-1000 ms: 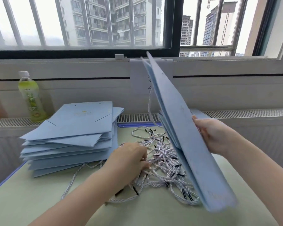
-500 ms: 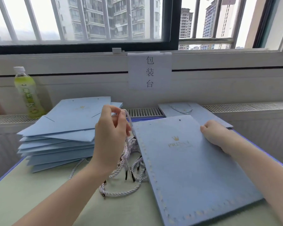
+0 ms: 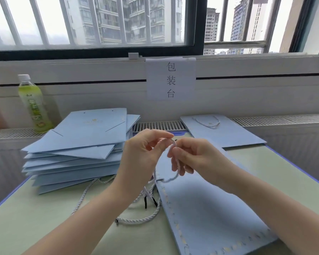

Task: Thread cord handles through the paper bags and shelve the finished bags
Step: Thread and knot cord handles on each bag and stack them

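The worktop [image 3: 35, 214] carries everything, and the flat bag [image 3: 206, 214] lying in front of the person serves as landmark here. Left of the bag sits a stack [image 3: 81, 150] of unthreaded bags; beyond it, by the vent, lies a finished bag [image 3: 228, 133] with its handle in. A tangle of cords [image 3: 136, 214] spills off the bag's left edge. Above the bag's far end, the left hand [image 3: 142, 159] and right hand [image 3: 195, 157] each pinch one cord [image 3: 170, 144] near its dark tip, so both grips are clamped on it. The step looks like readying a cord end for threading; next the tip must be steered down to a hole near the bag's top edge and pushed through. The hands hide that edge, so its holes cannot be seen. The cord's lower run is blurred, and no shelf shows in view.
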The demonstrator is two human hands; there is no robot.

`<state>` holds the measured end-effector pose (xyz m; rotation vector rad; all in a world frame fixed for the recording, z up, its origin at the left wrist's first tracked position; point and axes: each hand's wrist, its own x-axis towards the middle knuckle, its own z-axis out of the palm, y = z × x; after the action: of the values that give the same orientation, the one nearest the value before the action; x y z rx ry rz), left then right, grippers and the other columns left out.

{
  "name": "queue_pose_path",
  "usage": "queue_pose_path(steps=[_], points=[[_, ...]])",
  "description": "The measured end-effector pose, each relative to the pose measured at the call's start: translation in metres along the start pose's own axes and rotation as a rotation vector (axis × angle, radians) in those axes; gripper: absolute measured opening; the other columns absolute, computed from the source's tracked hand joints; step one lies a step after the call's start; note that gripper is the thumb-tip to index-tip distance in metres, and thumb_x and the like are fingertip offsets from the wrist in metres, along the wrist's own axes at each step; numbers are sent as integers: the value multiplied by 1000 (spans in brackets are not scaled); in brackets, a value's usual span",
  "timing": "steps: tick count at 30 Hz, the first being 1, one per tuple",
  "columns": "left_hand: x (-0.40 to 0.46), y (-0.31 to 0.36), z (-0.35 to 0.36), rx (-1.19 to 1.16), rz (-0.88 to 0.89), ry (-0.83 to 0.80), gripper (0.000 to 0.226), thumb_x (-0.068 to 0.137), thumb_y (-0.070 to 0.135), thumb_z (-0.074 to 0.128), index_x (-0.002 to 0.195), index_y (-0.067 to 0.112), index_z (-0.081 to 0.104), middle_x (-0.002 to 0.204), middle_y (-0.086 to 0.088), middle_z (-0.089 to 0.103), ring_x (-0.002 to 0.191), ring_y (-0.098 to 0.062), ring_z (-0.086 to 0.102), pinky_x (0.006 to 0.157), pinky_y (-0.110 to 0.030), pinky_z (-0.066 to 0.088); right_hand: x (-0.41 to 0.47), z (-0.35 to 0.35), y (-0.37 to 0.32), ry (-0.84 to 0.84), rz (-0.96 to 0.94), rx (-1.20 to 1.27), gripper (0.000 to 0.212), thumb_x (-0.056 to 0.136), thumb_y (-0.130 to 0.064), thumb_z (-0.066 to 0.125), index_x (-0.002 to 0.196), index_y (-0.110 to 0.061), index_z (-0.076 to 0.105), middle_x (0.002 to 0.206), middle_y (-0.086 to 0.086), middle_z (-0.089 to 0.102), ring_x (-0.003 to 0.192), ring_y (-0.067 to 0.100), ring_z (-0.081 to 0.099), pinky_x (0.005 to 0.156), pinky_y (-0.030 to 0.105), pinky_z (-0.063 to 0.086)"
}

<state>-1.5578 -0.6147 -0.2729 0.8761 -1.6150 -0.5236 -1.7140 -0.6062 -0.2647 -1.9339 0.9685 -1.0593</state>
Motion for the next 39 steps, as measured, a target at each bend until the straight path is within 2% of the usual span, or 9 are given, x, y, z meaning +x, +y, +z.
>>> queue_pose_path(steps=[5,11,14,18,25,30,34,36,39], points=[[2,-1,-2,57,-14,21,26,85,7,66,80,32,65,73,8,65,62,3,54,64,-11,43,7,-33,8,387,113,347,23,99,-12,44,82,-11,58,56,-4,56,52,12,44,53,24,34],[3,-3,-6,30,-40,41,26,87,5,62,80,30,66,68,12,65,62,4,56,61,-8,43,12,-53,23,702,154,202,28,100,-13,40,81,-16,60,69,-3,55,54,4,48,52,15,38],[3,-2,-5,-52,-74,16,18,88,6,61,80,20,69,58,9,64,48,-3,51,51,-11,42,12,-44,26,643,33,-174,17,99,-16,44,99,-14,61,88,-2,61,74,9,55,64,11,41],[1,0,2,-155,-139,-134,10,95,11,50,88,9,57,51,-1,61,38,-10,44,41,-15,34,5,-12,20,278,-178,-501,36,91,-41,51,120,-20,58,110,-12,57,106,1,49,89,8,34],[-2,-6,4,-134,-163,-217,8,95,5,51,93,11,46,51,3,59,44,-10,48,48,-18,38,2,6,18,192,-290,-585,39,83,-53,50,109,-27,62,83,-18,63,77,2,60,74,24,48],[-3,-5,5,-164,-221,-246,9,91,7,58,95,9,50,51,-4,62,38,-12,48,40,-15,35,1,6,17,125,-168,-224,3,88,-18,64,87,-16,65,70,-8,67,66,6,63,69,25,51],[-4,-6,6,-179,-235,-238,12,91,19,57,86,7,56,54,-8,63,38,-14,51,39,-15,34,1,8,19,80,-148,-214,19,88,-5,63,76,-18,57,64,-12,62,61,6,56,62,16,42],[-6,-10,6,-49,-157,-222,26,88,38,51,84,13,60,60,0,66,50,-10,57,47,-15,40,2,6,19,107,-158,-262,22,90,-8,61,75,-24,57,64,-20,60,63,4,55,62,13,39],[-8,-18,4,565,43,-224,45,96,54,29,101,22,62,93,12,65,89,-7,58,76,-25,46,4,0,19,188,-157,-350,15,92,-13,58,83,-24,64,70,-18,62,72,4,57,66,15,41]])
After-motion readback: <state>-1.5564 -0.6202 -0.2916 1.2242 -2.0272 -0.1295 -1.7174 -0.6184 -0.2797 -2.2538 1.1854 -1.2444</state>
